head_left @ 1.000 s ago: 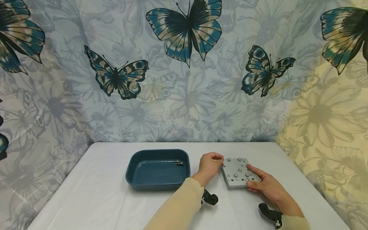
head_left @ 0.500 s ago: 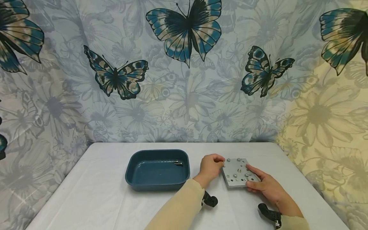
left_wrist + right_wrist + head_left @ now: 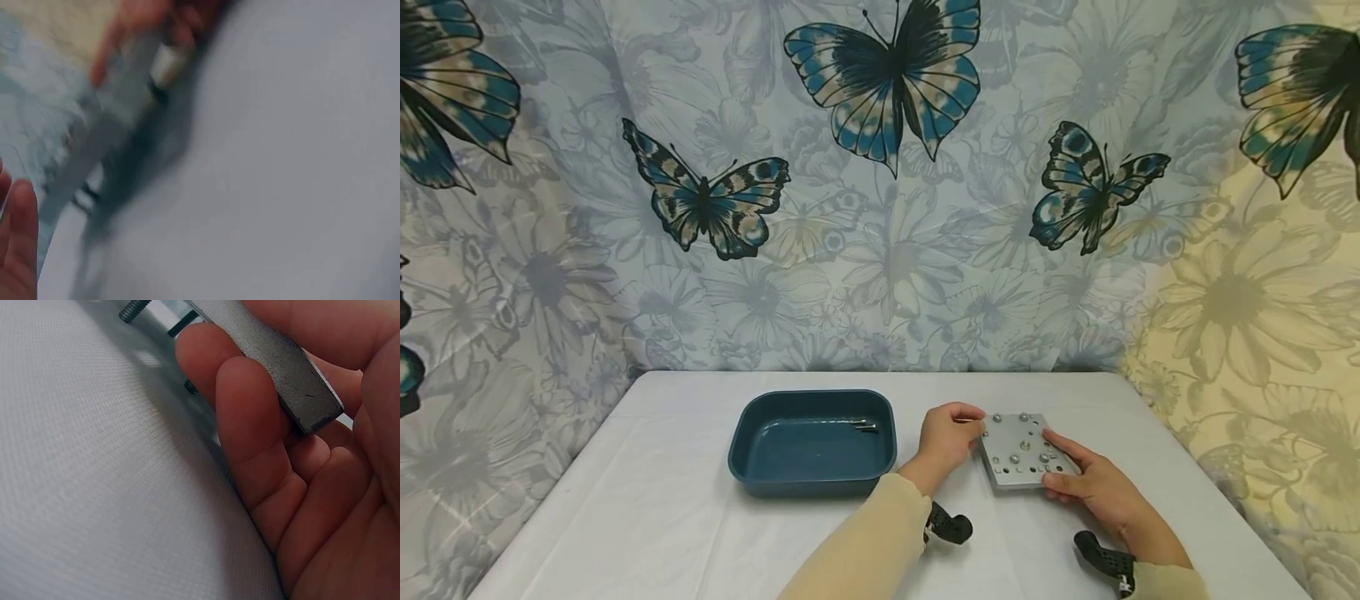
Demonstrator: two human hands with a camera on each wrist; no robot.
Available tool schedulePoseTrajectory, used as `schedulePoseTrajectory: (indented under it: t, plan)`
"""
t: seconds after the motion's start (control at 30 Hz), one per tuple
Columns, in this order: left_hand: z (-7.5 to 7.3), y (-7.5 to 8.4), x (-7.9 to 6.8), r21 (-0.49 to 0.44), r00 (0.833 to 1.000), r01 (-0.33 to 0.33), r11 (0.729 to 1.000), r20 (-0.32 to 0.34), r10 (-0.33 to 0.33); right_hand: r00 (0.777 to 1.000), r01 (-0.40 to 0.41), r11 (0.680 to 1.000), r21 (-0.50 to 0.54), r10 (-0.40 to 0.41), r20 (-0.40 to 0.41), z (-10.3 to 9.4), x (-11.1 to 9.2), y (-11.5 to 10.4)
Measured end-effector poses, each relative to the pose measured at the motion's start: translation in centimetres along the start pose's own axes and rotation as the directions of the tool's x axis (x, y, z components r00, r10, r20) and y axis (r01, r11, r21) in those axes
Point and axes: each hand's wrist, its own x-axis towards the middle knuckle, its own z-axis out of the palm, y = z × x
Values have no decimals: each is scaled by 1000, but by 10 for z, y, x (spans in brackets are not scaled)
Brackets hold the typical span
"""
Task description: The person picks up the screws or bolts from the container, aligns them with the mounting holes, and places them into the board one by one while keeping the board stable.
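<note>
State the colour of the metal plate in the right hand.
The plate is silver-grey; the head view shows it best.

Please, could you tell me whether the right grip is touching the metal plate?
Touching. The right wrist view shows it: the fingers of the right grip curl round the edge of the metal plate, with no gap visible.

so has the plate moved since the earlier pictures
No, in the head view the plate shows no clear shift against the tray beside it.
</note>
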Motion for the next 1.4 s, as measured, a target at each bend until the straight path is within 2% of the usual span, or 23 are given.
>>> schedulePoseTrajectory:
  t: [0.07, 0.13, 0.2, 0.23, 0.27, 0.33, 0.4, 0.47, 0.53, 0.6, 0.67, 0.73, 0.8, 0.93, 1.0, 1.1, 1.4]
  plan:
    - [-2, 1, -11, -196, 998, 53, 979, -28, -59, 1000, -10, 1000, -2, 10, 4, 1, 0, 1]
    - [-6, 5, -24, -383, 994, 83, 920, -36, -104, 1000, -17, 1000, -4, 17, 6, 2, -1, 1]
    - [-15, 12, -36, -514, 993, 88, 853, -25, -118, 1000, -18, 1000, -5, 18, 9, 3, -1, 1]
    - [-21, 18, -40, -554, 994, 83, 828, -16, -111, 1000, -17, 1000, -4, 17, 9, 3, -1, 1]
    - [-28, 23, -43, -576, 995, 77, 814, -4, -97, 1000, -13, 1000, -5, 13, 8, 2, -1, 1]
    - [-47, 35, -45, -576, 998, 66, 815, 28, -61, 1000, -5, 1000, -9, 5, 6, 2, 0, -1]
    - [-69, 45, -44, -518, 998, 47, 854, 64, -16, 1000, 1, 1000, -13, -1, 3, 2, 0, -2]
    - [-92, 53, -40, -406, 993, 17, 914, 113, 32, 1000, 0, 1000, -9, 0, 0, 1, 0, -3]
    - [-117, 60, -35, -276, 987, -9, 961, 153, 54, 1000, -2, 1000, -6, 2, 2, 1, 0, -2]
    - [-140, 65, -28, -129, 981, -27, 991, 190, 51, 1000, -3, 1000, -3, 3, 4, 1, 0, -2]
    - [-161, 66, -20, 14, 975, -18, 1000, 222, 15, 1000, -4, 1000, 0, 4, 8, 1, 0, -2]
    - [-177, 63, -13, 152, 967, -5, 988, 253, -34, 1000, -5, 1000, 0, 5, 11, 0, 0, -2]
    - [-188, 55, -7, 278, 957, -4, 960, 278, -77, 1000, -6, 1000, 1, 6, 14, 1, 0, -1]
    - [-197, 37, 1, 439, 951, -26, 898, 287, -112, 1000, -1, 1000, -6, 1, 8, 1, 1, 0]
    - [-196, 28, 5, 476, 953, -40, 878, 282, -109, 1000, -1, 1000, -1, 1, 7, 0, 0, 1]
    - [-196, 20, 7, 501, 956, -52, 864, 276, -102, 1000, -7, 1000, 8, 7, 12, 0, 2, 2]
    - [-191, 17, 6, 512, 946, -80, 855, 310, -98, 1000, -7, 1000, -5, 7, 2, 0, 2, 3]
